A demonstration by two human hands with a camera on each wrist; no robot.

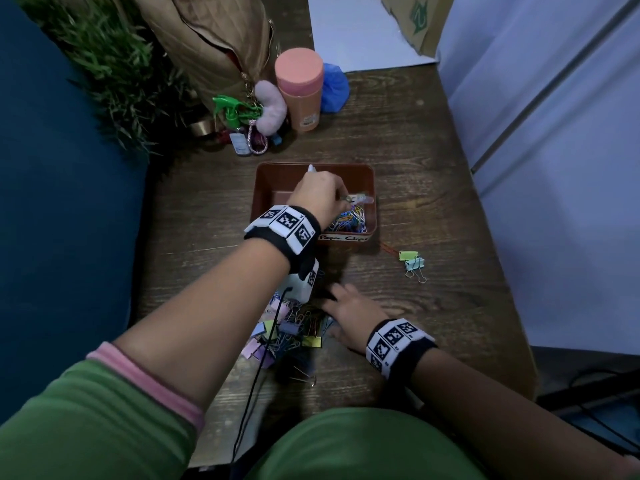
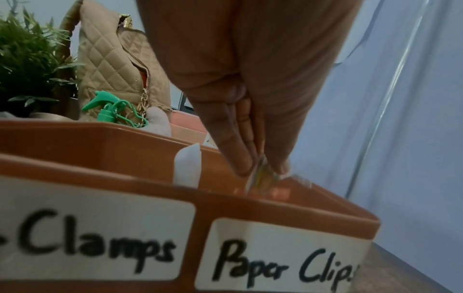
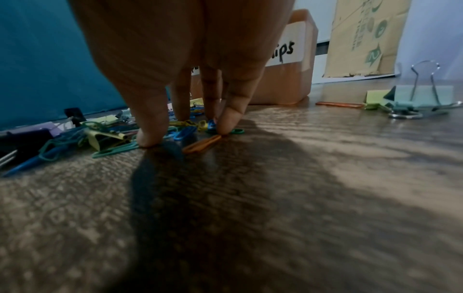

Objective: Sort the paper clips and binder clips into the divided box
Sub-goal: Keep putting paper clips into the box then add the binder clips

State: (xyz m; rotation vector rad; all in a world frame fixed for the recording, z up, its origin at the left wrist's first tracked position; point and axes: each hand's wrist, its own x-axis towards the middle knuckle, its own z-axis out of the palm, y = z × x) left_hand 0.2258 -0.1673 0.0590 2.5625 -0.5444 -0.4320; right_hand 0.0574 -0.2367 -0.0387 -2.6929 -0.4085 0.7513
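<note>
While the left hand (image 1: 320, 192) pinches a few paper clips (image 2: 261, 176) over the box (image 1: 277, 174) at frame centre, above its right compartment labelled "Paper Clips" (image 2: 283, 271), the right hand (image 1: 353, 311) rests with fingers (image 3: 150, 126) spread, fingertips pressing on the mixed pile (image 1: 287, 334) on the bench (image 1: 433, 188). Two binder clips (image 1: 414, 263) lie right of the box.

Colourful paper clips (image 1: 351, 220) are lying heaped in the brown box (image 1: 370, 188) under the left grip (image 1: 320, 197); binder clips (image 1: 287, 332) are lying scattered beside the right grip (image 1: 353, 311).
</note>
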